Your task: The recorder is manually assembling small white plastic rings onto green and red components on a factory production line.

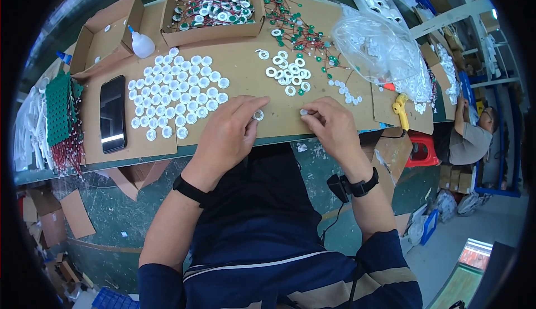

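Note:
My left hand (228, 129) is closed, with a small white ring (258, 115) between its thumb and fingers, just over the cardboard-covered table. My right hand (335, 126) pinches a small white disc (303, 112) at its fingertips, a short way to the right of the ring. Many round white caps (175, 94) lie spread out left of my left hand. Ahead of both hands is a loose group of white rings (288, 73). Several little white discs (345, 91) lie beyond my right hand. Small green round boards with red wires (301, 32) are heaped farther back.
A cardboard box (209, 35) of wired white-and-green parts stands at the back, beside an open box (114, 38) and a squeeze bottle (143, 44). A phone (113, 113) lies left. At right are a clear plastic bag (374, 46) and a yellow tool (400, 110). Another person (472, 138) sits far right.

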`<state>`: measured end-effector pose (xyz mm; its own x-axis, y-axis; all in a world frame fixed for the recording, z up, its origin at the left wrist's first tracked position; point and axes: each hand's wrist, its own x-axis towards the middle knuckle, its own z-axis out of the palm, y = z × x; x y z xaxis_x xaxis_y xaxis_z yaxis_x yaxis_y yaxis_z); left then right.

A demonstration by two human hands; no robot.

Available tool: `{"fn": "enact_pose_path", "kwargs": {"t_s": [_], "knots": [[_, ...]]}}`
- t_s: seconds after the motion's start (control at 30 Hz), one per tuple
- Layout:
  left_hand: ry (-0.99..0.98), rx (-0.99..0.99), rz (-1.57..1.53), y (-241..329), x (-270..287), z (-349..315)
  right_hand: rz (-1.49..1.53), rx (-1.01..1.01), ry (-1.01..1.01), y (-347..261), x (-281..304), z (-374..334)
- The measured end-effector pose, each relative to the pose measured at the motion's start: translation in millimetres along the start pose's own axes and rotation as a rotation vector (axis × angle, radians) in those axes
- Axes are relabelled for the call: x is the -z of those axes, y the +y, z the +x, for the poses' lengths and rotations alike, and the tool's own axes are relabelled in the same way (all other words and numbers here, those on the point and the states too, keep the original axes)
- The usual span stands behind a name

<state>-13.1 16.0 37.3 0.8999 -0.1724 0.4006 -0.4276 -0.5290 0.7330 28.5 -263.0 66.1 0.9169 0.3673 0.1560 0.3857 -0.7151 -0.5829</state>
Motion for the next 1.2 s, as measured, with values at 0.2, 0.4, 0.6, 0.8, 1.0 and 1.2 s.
{"fn": "enact_pose_path", "kwargs": {"t_s": [0.2,0.4,0.6,0.8,1.0,1.2], "knots": [[-0.008,0.056,-0.041,-2.6,-3.0,-0.2,0.076,0.239,0.046,-36.1,-28.8,17.3],[0.007,0.065,-0.081,-3.2,-2.5,0.9,0.039,0.259,-0.04,-49.3,-42.7,29.7],[-0.013,0.073,-0.108,-6.6,-1.5,-0.3,-0.031,0.217,-0.097,-51.7,-49.6,31.1],[-0.03,0.077,-0.128,-8.4,-1.3,-1.1,0.035,0.149,-0.113,-53.0,-49.3,35.7],[-0.016,0.062,-0.117,-9.9,-1.1,-0.7,0.062,0.185,-0.079,-49.5,-51.5,34.4],[-0.026,0.058,-0.125,-12.2,-0.7,-2.0,0.061,0.076,-0.086,-51.7,-55.2,31.1]]}}
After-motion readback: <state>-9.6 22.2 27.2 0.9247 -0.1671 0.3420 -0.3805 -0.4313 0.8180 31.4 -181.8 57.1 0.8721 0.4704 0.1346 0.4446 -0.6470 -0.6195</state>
